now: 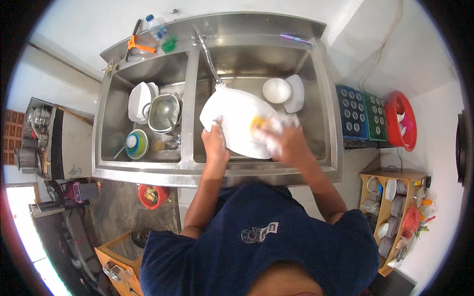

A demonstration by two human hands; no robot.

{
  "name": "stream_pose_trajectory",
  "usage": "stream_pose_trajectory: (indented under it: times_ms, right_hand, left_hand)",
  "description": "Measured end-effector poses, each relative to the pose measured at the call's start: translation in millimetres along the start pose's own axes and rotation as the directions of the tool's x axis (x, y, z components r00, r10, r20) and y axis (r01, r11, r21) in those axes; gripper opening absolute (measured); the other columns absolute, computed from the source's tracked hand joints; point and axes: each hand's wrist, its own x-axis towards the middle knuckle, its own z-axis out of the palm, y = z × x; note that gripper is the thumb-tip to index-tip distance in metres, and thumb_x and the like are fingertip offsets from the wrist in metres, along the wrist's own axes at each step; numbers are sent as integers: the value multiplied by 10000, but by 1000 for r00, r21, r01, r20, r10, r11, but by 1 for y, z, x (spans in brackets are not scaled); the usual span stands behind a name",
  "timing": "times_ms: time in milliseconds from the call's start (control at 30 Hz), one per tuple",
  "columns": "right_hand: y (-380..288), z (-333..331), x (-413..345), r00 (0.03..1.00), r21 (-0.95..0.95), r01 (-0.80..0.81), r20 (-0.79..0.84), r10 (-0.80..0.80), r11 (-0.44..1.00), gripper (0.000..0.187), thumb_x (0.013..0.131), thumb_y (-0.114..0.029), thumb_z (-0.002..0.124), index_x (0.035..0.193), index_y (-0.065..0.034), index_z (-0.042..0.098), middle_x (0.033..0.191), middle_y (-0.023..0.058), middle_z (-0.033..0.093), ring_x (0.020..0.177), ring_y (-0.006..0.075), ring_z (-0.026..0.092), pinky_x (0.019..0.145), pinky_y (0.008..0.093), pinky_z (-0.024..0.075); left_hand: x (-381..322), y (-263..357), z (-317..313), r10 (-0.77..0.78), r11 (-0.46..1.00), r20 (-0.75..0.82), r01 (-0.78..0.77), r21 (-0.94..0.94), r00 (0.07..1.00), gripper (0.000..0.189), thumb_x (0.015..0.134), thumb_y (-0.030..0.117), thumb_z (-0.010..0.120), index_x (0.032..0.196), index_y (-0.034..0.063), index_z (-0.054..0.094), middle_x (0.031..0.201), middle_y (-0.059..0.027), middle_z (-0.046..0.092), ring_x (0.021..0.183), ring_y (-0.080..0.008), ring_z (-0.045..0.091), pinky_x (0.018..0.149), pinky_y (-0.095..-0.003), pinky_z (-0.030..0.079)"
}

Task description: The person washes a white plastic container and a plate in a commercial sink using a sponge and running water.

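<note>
Over the right basin, my left hand [215, 142] grips the lower left edge of a large white platter [237, 114], its thumb on top. My right hand [287, 138], blurred and covered in suds, presses a yellow sponge [259, 124] on the platter's right part. Behind the platter's upper left end hangs a flexible metal faucet [208, 55]. A white bowl [276, 91] and a white dish [295, 94] lie on the basin floor beyond my right hand.
The left basin holds stacked white dishes [140, 103], a metal pot [164, 113] and nested bowls [137, 144]. An orange squeegee [135, 43], a plastic bottle [156, 27] and a toothbrush [295, 38] lie along the back ledge. Crates [351, 113] and a red basket [401, 122] stand right.
</note>
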Motion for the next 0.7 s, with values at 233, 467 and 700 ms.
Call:
stream_pose_trajectory:
  times_ms: [233,467,700]
  right_hand:
    - [-34,32,41,998,30,-65,-2,65,997,605,635,-128,646,1220,-199,514,1088,181,551,941,394,523,830,529,375]
    - [-9,44,21,941,-6,-336,46,336,942,495,673,-148,612,1164,-175,554,1160,181,508,1029,357,483,855,531,358]
    - [20,34,13,948,53,-306,-72,309,951,501,659,-183,619,1156,-161,555,1052,155,565,986,336,518,826,526,375]
  left_hand:
    - [-9,-9,1,54,998,-26,-55,-31,998,260,854,81,513,1051,-89,518,984,-106,586,838,-155,570,715,-289,461]
    - [-6,-5,3,153,988,-161,-157,-9,975,245,858,76,490,1045,-80,509,958,-100,568,847,-180,570,718,-308,470]
    - [-3,-8,-3,177,984,-70,-177,-2,982,279,869,94,475,1107,-51,476,1028,-118,557,920,-210,566,783,-344,473]
